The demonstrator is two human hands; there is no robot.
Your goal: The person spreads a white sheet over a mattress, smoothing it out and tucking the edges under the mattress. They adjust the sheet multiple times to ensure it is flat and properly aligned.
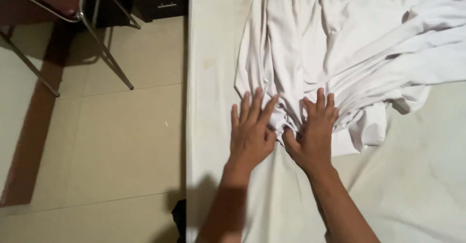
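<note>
Two hands are all we use: our left hand [250,136] and right hand [313,134] lie side by side, fingers [255,104] spread flat, gripping nothing, pressing the bunched edge of a rumpled white sheet [349,44] on the bed [213,53]. A metal-legged chair [73,15] stands on the tiled floor [111,146].

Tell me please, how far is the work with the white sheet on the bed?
Done: little. The white sheet lies on the mattress, but it is bunched in deep folds and covers only part of it. In hand: the left hand and the right hand press flat, fingers spread, on the gathered edge of the sheet. Left: the folds are not smoothed, and bare mattress shows along the left side and at the lower right.
</note>
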